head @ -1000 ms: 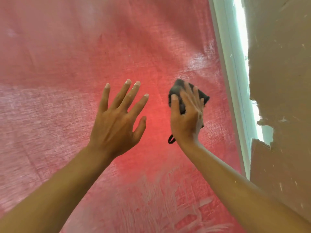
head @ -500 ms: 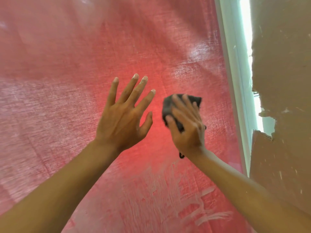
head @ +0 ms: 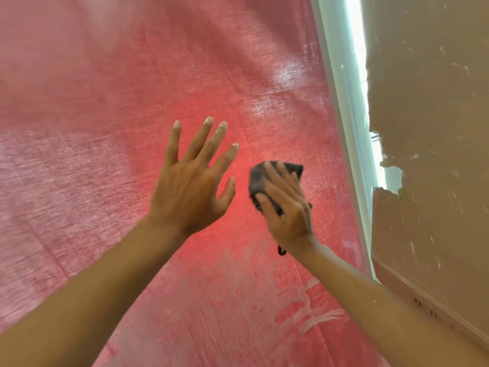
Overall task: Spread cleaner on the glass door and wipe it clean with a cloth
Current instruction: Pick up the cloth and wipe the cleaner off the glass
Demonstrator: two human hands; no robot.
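The dark grey cloth [head: 275, 181] is right of centre, pressed flat on the glass door [head: 132, 88] under my right hand [head: 287, 207]. The fingers [head: 275, 176] of this hand lie straight and a little spread over the cloth, and the thumb reaches around its left edge; how much the thumb grips I cannot tell, because of blur. A small dark loop [head: 281, 251] of the cloth hangs below the wrist. I judge the cloth to be soft and light, so it folds easily and is best held bunched under the whole palm, not by one corner.

My left hand [head: 190, 189] is just beside it on the left, fingers spread wide and straight, holding nothing; if it touches the glass I cannot say.

The glass looks hard and smooth, probably slippery where it is wet. Nearer to me, white streaks of cleaner [head: 251, 300] are on it. Behind the glass is a red woven fabric [head: 79, 181]. On the right stands the white door frame [head: 344, 115], then a brown wall with broken plaster [head: 436, 128].
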